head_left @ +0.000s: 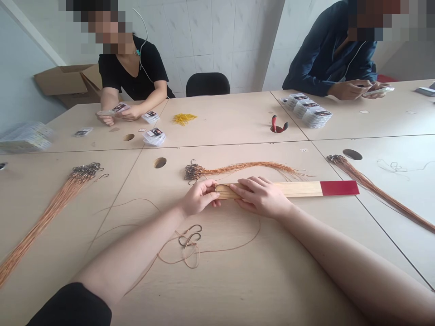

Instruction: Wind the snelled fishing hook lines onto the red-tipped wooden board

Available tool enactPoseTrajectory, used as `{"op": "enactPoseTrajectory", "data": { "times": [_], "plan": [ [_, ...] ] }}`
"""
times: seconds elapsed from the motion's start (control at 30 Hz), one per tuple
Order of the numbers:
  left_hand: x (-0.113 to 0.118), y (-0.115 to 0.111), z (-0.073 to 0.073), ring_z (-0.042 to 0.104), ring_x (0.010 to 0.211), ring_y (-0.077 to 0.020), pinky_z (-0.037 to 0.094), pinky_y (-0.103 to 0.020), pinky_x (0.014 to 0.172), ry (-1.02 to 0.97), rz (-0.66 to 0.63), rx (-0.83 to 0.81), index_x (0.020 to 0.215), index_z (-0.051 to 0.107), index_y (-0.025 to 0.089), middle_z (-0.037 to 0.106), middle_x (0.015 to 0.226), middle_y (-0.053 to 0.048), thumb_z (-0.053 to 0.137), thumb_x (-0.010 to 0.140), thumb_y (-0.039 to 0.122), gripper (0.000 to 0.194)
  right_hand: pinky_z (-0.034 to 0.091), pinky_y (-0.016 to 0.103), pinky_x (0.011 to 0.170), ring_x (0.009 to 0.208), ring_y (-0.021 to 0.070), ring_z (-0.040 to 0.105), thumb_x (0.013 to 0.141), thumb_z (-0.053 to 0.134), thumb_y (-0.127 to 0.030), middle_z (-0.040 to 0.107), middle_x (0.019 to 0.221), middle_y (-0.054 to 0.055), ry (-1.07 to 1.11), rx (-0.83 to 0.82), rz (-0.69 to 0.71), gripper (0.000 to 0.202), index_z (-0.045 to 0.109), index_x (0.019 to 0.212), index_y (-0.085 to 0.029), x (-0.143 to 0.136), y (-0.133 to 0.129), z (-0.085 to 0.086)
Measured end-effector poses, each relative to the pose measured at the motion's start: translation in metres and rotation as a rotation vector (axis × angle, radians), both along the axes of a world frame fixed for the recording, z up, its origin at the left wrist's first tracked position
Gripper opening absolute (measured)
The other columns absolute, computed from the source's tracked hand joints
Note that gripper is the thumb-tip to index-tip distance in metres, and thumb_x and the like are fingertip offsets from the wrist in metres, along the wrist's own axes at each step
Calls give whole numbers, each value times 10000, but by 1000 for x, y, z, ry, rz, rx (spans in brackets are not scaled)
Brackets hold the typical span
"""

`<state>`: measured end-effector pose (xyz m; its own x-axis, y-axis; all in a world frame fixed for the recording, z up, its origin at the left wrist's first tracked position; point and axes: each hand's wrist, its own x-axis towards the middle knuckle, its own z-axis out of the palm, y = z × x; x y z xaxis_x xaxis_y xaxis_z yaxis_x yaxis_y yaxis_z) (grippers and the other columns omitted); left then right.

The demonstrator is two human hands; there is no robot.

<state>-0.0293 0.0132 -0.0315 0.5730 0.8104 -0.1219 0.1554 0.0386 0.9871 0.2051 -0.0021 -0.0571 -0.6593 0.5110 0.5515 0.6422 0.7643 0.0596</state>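
Right hand (263, 198) palm-down on strip (302, 189)

This is a small hand-assembly workshop. At joined tables (224, 280) one person (149, 59) sits left of a black chair (208, 84) and another worker (312, 59) right of it, both handling small items. In front of the chair lies a bundle of hooked cord (233, 169); to its right, stacked packs (316, 117), apparently clear plastic; to its left, an open carton (61, 81).

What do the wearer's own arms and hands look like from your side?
The left hand and right hand are bare, no gloves visible. A plain black sleeve covers the upper left arm; the right forearm shows no sleeve.
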Motion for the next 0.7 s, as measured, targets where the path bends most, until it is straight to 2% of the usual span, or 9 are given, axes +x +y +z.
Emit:
{"op": "enactPoseTrajectory", "data": {
  "times": [0.1,0.2,0.3,0.47,0.57,0.7],
  "plan": [
    [-2,-2,0,571,612,-108,468,-227,604,38,-26,49,893,519,135,599,667,-17,540,812,264,154,439,293,724,829,151,528,862,537,-306,595,985,70,27,67,33,357,538,1202,-196,3,1,0],
    [-5,-6,-1,563,616,-106,455,-215,585,67,-65,177,897,513,148,601,657,-14,515,826,248,123,433,283,685,787,137,527,834,581,-295,601,937,47,34,156,72,344,553,1166,-213,7,1,4],
    [-7,-10,-3,543,594,-101,443,-209,556,122,-98,454,915,531,158,603,664,-13,510,812,215,119,423,272,635,739,120,521,811,617,-281,605,890,22,17,265,115,332,563,1136,-236,12,1,9],
    [-9,-17,-7,551,556,-108,459,-230,549,201,-126,935,1037,538,171,632,684,-19,494,776,159,264,412,277,589,726,118,523,770,672,-221,608,855,9,16,415,221,327,586,1084,-254,18,0,15],
    [-10,-21,-6,590,560,-129,468,-243,537,262,-139,1147,985,573,185,647,661,-24,488,758,159,244,415,290,564,730,131,527,726,716,-202,611,835,22,43,470,288,291,628,1004,-212,16,-4,21],
    [-11,-25,0,660,678,-170,505,-256,563,281,-196,1329,971,597,187,696,766,-60,497,747,153,248,414,300,532,700,134,519,686,753,-216,611,795,30,82,527,336,172,664,827,-176,10,-11,30]
  ]
}}
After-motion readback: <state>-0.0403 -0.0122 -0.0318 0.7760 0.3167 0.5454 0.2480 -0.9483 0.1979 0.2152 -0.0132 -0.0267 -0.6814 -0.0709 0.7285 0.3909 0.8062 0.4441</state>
